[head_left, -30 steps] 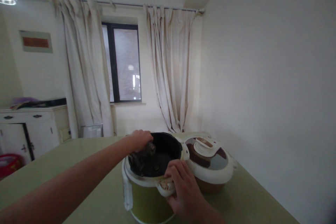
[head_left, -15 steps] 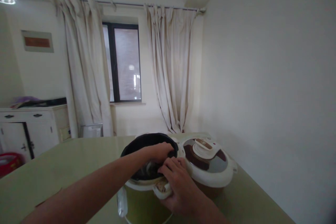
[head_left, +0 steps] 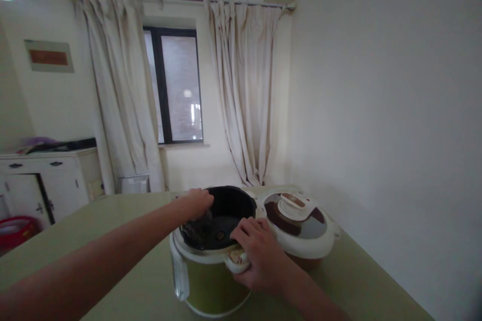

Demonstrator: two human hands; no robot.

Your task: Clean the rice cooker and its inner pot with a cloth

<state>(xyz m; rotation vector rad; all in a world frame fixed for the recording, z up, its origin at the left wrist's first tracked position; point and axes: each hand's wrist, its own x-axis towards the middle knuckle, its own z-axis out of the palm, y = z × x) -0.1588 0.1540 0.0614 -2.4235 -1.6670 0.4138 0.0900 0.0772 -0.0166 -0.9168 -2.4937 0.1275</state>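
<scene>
A green-bodied electric cooker [head_left: 216, 286] with a white rim stands on the table, its top open. Inside it is a black inner pot [head_left: 235, 203] with a small round part at its bottom. My left hand [head_left: 196, 203] is at the pot's far left rim, fingers curled over and partly hidden. Beneath it, a greyish crumpled patch [head_left: 198, 230], perhaps a cloth, shows against the pot's wall. My right hand [head_left: 258, 248] grips the cooker's near right rim, thumb below and fingers over the edge. Right beside it sits a white-rimmed lid [head_left: 297, 218] with a brown and grey top.
The pale green table [head_left: 139, 241] extends to the left, and its right edge runs beside a plain wall [head_left: 384, 125]. Behind are a curtained window [head_left: 181, 88] and a white cabinet [head_left: 62, 183]. A red basin [head_left: 22, 233] stands low at the far left.
My left hand has moved from the pot's right side to its far left rim, uncovering the pot's inside. My right hand keeps its grip on the rim. The view has shifted slightly.
</scene>
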